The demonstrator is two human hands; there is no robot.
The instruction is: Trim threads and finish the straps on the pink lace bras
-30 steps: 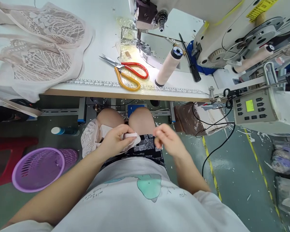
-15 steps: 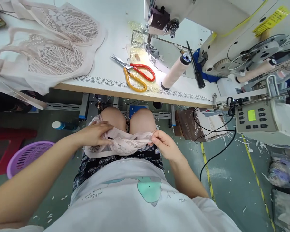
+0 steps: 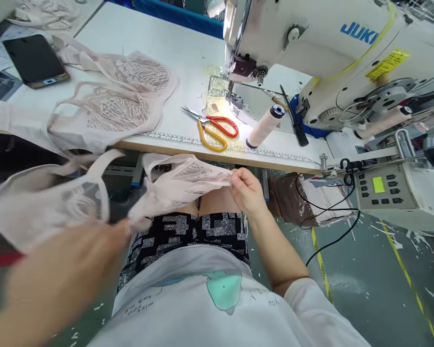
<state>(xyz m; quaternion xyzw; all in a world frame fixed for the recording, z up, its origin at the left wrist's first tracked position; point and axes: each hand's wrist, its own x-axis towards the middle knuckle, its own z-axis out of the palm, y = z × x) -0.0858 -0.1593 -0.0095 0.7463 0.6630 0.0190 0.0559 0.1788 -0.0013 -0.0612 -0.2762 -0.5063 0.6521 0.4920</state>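
A pale pink lace bra hangs stretched above my lap. My right hand pinches its right end between thumb and fingers. My left hand, smeared by motion, has its fingertips closed at the bra's middle. The other lace cup and strap spread out blurred beyond that hand. On the table edge behind lies another pale lace bra, touched by neither hand.
Scissors with red and yellow handles lie beside a thread cone. A sewing machine stands at the back right, its control box below. A phone rests at the left; a printed ruler follows the table edge.
The bra has risen from my lap and been spread open. My left hand has moved left and nearer to me; my right hand is slightly higher. The view has shifted left.
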